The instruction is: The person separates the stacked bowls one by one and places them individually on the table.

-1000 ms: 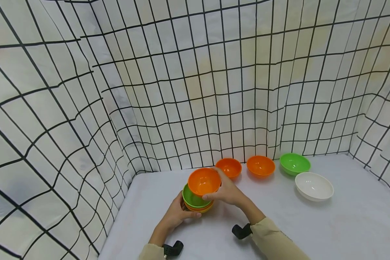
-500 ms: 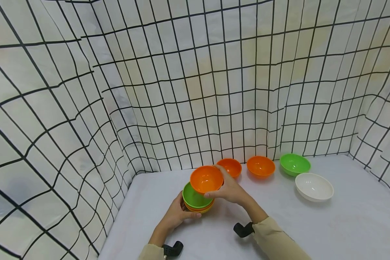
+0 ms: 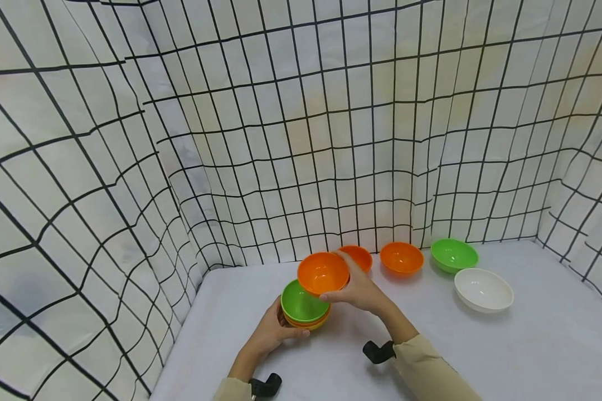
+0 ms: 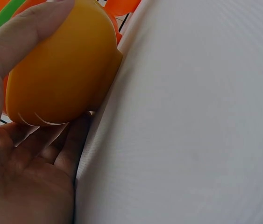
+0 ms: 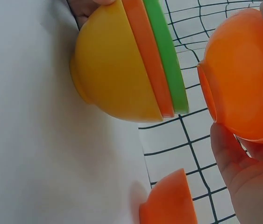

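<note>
My right hand [image 3: 358, 287] grips an orange bowl [image 3: 323, 273] by its side, thumb at the near rim and fingers round the far side. That bowl is lifted above a nested stack, and the right wrist view shows a gap between them. In the stack a green bowl [image 3: 303, 302] is on top, an orange bowl [image 5: 145, 51] in the middle and a yellow bowl [image 5: 112, 70] at the bottom, standing on the table. Round the stack's left side curls my left hand [image 3: 273, 328], its thumb on the yellow bowl's wall in the left wrist view.
Behind the held bowl stands another orange bowl [image 3: 359, 257], partly hidden. Further right along the back are an orange bowl [image 3: 402, 258], a green bowl [image 3: 454, 255] and a white bowl [image 3: 484, 290]. A white sheet with black grid lines [image 3: 301, 139] walls the white table [image 3: 431, 334].
The right hand has moved the orange bowl slightly up and to the right, uncovering more of the green bowl's inside. The left hand and stack have stayed in place.
</note>
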Action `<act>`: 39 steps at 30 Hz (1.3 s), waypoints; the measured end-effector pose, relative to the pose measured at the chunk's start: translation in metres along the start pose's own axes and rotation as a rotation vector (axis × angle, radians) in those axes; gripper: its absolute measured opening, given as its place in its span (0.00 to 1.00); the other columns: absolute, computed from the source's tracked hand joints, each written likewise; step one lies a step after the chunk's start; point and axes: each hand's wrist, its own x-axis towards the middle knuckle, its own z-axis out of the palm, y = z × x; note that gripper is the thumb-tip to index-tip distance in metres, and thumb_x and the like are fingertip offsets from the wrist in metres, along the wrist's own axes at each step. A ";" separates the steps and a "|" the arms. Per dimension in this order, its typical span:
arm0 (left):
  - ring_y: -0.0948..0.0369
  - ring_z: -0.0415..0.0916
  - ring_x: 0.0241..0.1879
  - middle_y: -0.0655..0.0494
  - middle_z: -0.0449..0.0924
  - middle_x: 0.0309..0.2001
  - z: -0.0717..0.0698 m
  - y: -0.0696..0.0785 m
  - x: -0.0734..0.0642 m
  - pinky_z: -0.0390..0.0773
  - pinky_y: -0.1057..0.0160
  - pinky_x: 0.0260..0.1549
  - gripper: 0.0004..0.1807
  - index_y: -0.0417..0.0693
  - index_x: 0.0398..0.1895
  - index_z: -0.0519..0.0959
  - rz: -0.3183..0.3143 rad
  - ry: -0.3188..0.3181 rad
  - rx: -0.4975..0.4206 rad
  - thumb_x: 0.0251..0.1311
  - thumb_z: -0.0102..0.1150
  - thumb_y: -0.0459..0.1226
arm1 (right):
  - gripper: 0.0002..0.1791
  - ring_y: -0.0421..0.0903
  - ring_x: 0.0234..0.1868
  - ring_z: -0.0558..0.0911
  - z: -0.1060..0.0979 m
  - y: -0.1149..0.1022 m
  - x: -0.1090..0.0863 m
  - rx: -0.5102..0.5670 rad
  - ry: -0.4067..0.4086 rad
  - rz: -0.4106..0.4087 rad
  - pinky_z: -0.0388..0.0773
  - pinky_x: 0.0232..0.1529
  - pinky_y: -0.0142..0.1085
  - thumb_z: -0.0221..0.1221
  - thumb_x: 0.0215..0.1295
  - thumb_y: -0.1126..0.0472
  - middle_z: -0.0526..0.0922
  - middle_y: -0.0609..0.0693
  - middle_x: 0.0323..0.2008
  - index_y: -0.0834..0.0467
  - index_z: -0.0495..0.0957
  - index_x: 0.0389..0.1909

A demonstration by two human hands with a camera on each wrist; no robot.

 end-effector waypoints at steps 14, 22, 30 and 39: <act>0.50 0.65 0.74 0.54 0.70 0.72 0.000 0.002 0.002 0.58 0.44 0.79 0.56 0.54 0.77 0.60 -0.002 0.014 -0.023 0.44 0.83 0.35 | 0.63 0.58 0.64 0.75 -0.016 -0.009 -0.001 -0.009 0.021 0.031 0.82 0.62 0.55 0.80 0.45 0.44 0.66 0.54 0.73 0.46 0.53 0.79; 0.50 0.65 0.75 0.54 0.70 0.72 0.002 0.003 0.004 0.58 0.43 0.79 0.56 0.54 0.77 0.61 0.003 0.025 -0.010 0.44 0.83 0.36 | 0.63 0.56 0.65 0.75 -0.030 -0.013 -0.005 -0.006 0.044 -0.015 0.82 0.62 0.52 0.81 0.43 0.44 0.68 0.51 0.72 0.44 0.53 0.79; 0.48 0.61 0.77 0.52 0.68 0.74 0.002 0.003 0.002 0.55 0.44 0.80 0.57 0.53 0.78 0.59 -0.002 0.029 -0.019 0.44 0.83 0.35 | 0.62 0.58 0.68 0.72 -0.042 -0.009 -0.019 -0.062 0.025 -0.017 0.83 0.61 0.55 0.81 0.42 0.45 0.66 0.49 0.73 0.41 0.55 0.78; 0.48 0.60 0.77 0.51 0.67 0.74 0.003 0.002 0.001 0.54 0.45 0.80 0.58 0.52 0.78 0.59 -0.002 0.034 -0.031 0.43 0.83 0.34 | 0.66 0.61 0.71 0.69 -0.061 0.001 -0.044 -0.153 0.014 0.041 0.80 0.63 0.59 0.81 0.41 0.40 0.62 0.52 0.76 0.44 0.52 0.80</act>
